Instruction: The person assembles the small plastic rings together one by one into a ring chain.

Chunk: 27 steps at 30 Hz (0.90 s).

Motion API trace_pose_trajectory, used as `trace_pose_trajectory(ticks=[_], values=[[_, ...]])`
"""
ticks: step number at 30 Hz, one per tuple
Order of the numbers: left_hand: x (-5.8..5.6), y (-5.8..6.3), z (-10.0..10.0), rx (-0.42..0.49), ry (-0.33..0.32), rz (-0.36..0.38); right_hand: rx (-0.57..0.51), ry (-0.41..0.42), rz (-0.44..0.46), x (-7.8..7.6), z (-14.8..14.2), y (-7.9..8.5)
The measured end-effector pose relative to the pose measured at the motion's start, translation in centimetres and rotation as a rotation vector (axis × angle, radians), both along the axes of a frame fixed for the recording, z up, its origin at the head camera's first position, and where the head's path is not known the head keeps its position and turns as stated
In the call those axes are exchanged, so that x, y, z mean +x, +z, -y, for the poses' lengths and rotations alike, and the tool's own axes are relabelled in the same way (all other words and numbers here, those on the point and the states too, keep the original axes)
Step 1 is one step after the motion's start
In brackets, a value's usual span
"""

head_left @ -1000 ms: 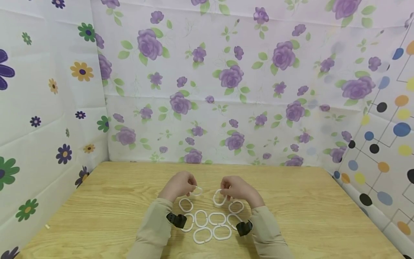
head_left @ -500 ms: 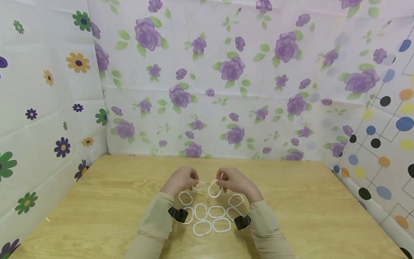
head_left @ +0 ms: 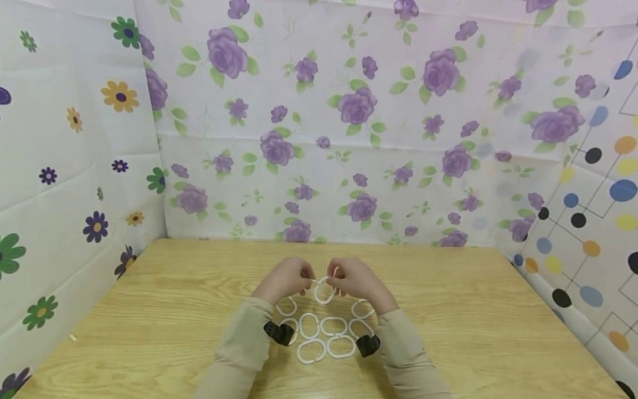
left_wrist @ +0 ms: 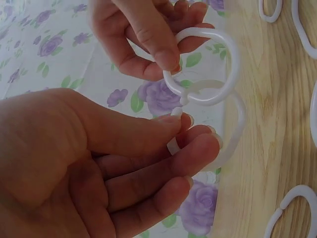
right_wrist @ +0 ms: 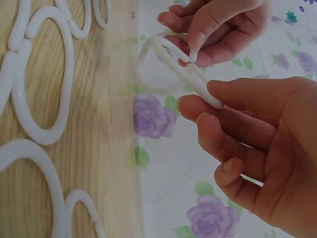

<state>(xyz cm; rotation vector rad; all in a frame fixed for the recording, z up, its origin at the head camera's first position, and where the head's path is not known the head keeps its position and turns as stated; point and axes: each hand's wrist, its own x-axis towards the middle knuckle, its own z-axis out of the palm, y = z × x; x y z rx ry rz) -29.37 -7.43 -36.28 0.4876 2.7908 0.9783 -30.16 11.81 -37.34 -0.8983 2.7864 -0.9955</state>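
Note:
My left hand (head_left: 288, 278) pinches a white plastic C-shaped link (left_wrist: 241, 119) between thumb and fingers, its end sticking up past the thumb tip in the left wrist view. Opposite it, my right hand (head_left: 356, 277) pinches a second white link (left_wrist: 234, 59), held tilted with its small gap facing the left hand. The two links overlap in both wrist views and are very close; whether one is hooked through the other I cannot tell. Both hands are raised over the wooden table (head_left: 149, 321). Several more white oval links (head_left: 300, 352) lie below and nearer the body.
The loose links lie in a loose cluster between the forearms, some partly hidden by the black wrist cameras (head_left: 369, 345). A small pale scrap (head_left: 73, 337) is at the table's left edge. Flowered cloth (head_left: 324, 183) stands behind the table, with patterned sheets at both sides.
Both hands have moved toward each other, bringing the two held links together. The links on the table keep their places; the head view has tilted slightly downward.

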Motion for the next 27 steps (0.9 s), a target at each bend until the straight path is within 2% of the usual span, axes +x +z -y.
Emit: trace_pose_trajectory(ticks=[10, 19, 27], values=[[0.03, 0.15, -0.54, -0.027, -0.046, -0.01, 0.074, -0.043, -0.073, -0.02, 0.25, 0.05], [0.24, 0.09, -0.88, -0.01, -0.08, -0.003, 0.083, -0.041, -0.065, 0.14, 0.54, 0.01], [0.13, -0.06, -0.71, -0.027, -0.041, 0.0, 0.057, 0.009, -0.023, 0.04, 0.14, 0.09]])
